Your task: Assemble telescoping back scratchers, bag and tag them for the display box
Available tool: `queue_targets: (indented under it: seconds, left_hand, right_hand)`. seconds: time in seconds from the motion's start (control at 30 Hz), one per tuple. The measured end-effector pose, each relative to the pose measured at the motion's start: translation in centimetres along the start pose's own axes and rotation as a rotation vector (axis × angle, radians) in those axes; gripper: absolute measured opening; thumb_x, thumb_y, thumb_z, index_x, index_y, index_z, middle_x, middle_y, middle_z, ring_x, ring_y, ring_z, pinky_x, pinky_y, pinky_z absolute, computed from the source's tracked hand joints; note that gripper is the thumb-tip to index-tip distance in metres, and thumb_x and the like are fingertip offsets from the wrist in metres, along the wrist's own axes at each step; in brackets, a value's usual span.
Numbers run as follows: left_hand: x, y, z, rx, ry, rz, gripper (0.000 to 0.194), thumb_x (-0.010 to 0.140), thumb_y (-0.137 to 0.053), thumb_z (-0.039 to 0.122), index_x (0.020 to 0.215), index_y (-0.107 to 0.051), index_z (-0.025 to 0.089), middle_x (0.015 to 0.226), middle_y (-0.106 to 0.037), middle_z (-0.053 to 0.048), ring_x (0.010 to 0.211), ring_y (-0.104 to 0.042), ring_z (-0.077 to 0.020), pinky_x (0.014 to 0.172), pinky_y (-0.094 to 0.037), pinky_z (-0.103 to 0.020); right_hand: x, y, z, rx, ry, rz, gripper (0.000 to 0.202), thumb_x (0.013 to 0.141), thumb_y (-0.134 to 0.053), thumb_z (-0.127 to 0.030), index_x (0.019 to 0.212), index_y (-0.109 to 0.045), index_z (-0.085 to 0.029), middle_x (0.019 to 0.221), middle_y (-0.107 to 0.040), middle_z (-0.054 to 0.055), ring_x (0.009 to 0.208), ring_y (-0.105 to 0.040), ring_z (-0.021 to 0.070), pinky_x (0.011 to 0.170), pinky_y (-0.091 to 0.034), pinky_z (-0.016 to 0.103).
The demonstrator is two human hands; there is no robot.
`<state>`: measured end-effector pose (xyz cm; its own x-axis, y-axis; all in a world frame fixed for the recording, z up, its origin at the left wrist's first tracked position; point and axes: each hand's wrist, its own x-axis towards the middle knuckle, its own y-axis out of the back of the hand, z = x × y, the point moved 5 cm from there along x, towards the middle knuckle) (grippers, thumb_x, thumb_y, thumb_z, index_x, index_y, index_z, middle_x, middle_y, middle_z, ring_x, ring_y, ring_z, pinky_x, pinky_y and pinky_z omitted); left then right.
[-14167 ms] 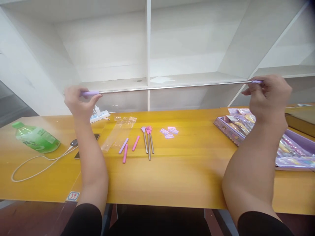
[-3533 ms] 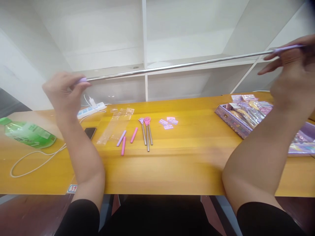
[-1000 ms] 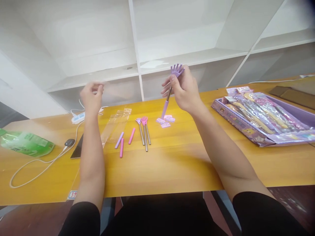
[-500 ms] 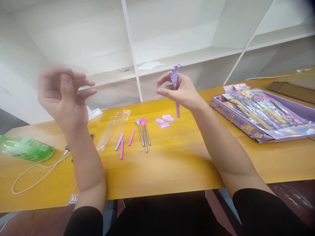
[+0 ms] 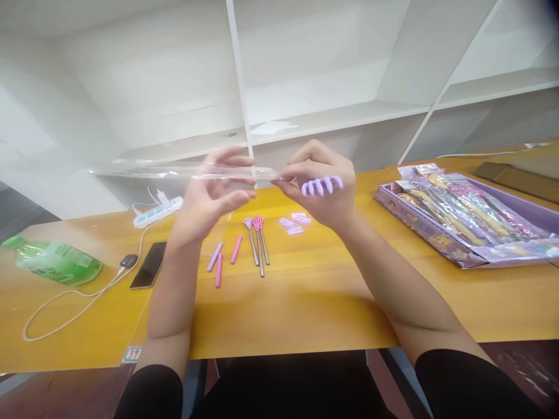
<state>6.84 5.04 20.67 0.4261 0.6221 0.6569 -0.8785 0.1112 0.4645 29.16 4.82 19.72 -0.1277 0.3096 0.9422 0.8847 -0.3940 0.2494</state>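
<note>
A clear plastic bag (image 5: 174, 172) stretches level above the table, its right end pinched by my right hand (image 5: 321, 180). That hand also holds a purple hand-shaped scratcher head (image 5: 322, 185) against the palm. My left hand (image 5: 213, 189) has its fingers spread around or behind the bag; whether they grip it is unclear. On the table below lie metal rods with pink heads (image 5: 258, 223) and one with a purple head (image 5: 248, 223). Pink handles (image 5: 219, 270) and a purple handle (image 5: 215, 256) are to their left. Small printed cards (image 5: 295, 230) lie to the right.
At the right, a purple box (image 5: 419, 233) holds several wrapped items. Along the left are a green bottle (image 5: 59, 262), a phone (image 5: 148, 266), a looped white cable (image 5: 72, 292) and a power strip (image 5: 158, 213). White shelving (image 5: 340, 116) stands behind.
My left hand has moved right, towards my right hand. The right hand has turned and now pinches the bag's end. The clear bags lying on the table before are no longer visible there.
</note>
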Motion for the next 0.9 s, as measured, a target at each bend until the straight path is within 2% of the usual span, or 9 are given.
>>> queue_targets:
  seconds: [0.1,0.2,0.3,0.37,0.43,0.53,0.67,0.8,0.9]
  left_hand:
    - [0.0,-1.9,0.4,-0.024,-0.032,-0.044,0.06,0.106,-0.064,0.073,0.153,-0.051,0.038,0.147,-0.069,-0.01,0.12,-0.079,-0.0248,0.096,-0.073,-0.041]
    - [-0.1,-1.9,0.5,0.016,-0.059,-0.01,0.049,0.112,-0.056,0.067,0.15,-0.052,0.037,0.145,-0.071,-0.009,0.122,-0.079,-0.0243,0.095,-0.073,-0.04]
    - [-0.1,-1.3,0.5,-0.004,-0.086,0.019,0.051,0.11,-0.055,0.073,0.145,-0.055,0.037,0.145,-0.071,-0.008,0.123,-0.079,-0.0256,0.094,-0.074,-0.041]
    - [0.0,-1.0,0.5,-0.006,-0.107,0.038,0.052,0.109,-0.055,0.076,0.141,-0.056,0.036,0.144,-0.071,-0.008,0.122,-0.079,-0.0259,0.093,-0.075,-0.041]
    - [0.0,-0.6,0.4,0.037,-0.107,0.059,0.052,0.109,-0.052,0.077,0.139,-0.057,0.034,0.142,-0.071,-0.009,0.121,-0.079,-0.025,0.092,-0.075,-0.04]
    - [0.0,-0.3,0.2,0.055,-0.093,0.077,0.051,0.109,-0.053,0.076,0.137,-0.06,0.033,0.14,-0.071,-0.009,0.119,-0.079,-0.0239,0.091,-0.075,-0.038]
    - [0.1,0.1,-0.6,-0.09,-0.091,0.092,0.049,0.102,-0.072,0.072,0.133,-0.068,0.033,0.138,-0.074,-0.007,0.114,-0.08,-0.0242,0.093,-0.075,-0.039]
    - [0.5,0.3,-1.0,-0.265,-0.197,0.096,0.046,0.094,-0.089,0.053,0.132,-0.074,0.032,0.131,-0.079,-0.006,0.103,-0.082,-0.0229,0.09,-0.075,-0.037]
    - [0.7,0.4,-1.2,-0.349,-0.242,0.108,0.046,0.09,-0.095,0.043,0.131,-0.077,0.032,0.13,-0.08,-0.005,0.108,-0.082,-0.0241,0.093,-0.075,-0.037]
  right_hand:
    - [-0.1,0.2,-0.9,-0.021,0.064,0.004,0.015,0.106,-0.071,-0.039,0.098,-0.084,-0.036,0.087,-0.064,0.004,0.077,-0.062,0.0197,0.068,-0.056,0.04]
    - [-0.4,0.1,-1.3,0.026,0.128,0.005,0.018,0.107,-0.066,-0.032,0.103,-0.083,-0.038,0.09,-0.062,0.003,0.072,-0.058,0.017,0.061,-0.051,0.036]
    - [-0.6,-0.3,-1.3,0.054,0.157,-0.053,0.018,0.108,-0.067,-0.031,0.112,-0.081,-0.041,0.097,-0.062,0.002,0.07,-0.057,0.0151,0.06,-0.05,0.035]
    - [-0.6,-0.1,-1.4,0.047,0.183,-0.104,0.015,0.105,-0.074,-0.042,0.119,-0.08,-0.043,0.101,-0.064,0.003,0.077,-0.061,0.0174,0.067,-0.055,0.037]
    - [-0.4,0.3,-1.3,0.035,0.17,-0.157,0.031,0.101,-0.075,-0.06,0.125,-0.078,-0.041,0.106,-0.064,0.006,0.088,-0.064,0.0228,0.078,-0.06,0.044]
    - [-0.1,1.3,-0.8,0.034,0.07,-0.229,0.055,0.105,-0.055,-0.075,0.134,-0.076,-0.034,0.114,-0.061,0.011,0.106,-0.065,0.0303,0.093,-0.062,0.054]
    - [0.3,2.4,-0.6,0.036,0.057,-0.249,0.062,0.115,-0.03,-0.066,0.133,-0.078,-0.032,0.117,-0.055,0.014,0.113,-0.063,0.0317,0.099,-0.061,0.058]
    - [0.9,3.4,-0.8,-0.01,0.094,-0.226,0.048,0.117,-0.04,-0.053,0.13,-0.081,-0.031,0.107,-0.056,0.013,0.103,-0.065,0.0295,0.091,-0.062,0.053]
    - [1.2,4.2,-1.0,-0.026,0.113,-0.22,0.035,0.115,-0.052,-0.046,0.132,-0.079,-0.033,0.104,-0.061,0.011,0.095,-0.066,0.027,0.082,-0.063,0.047]
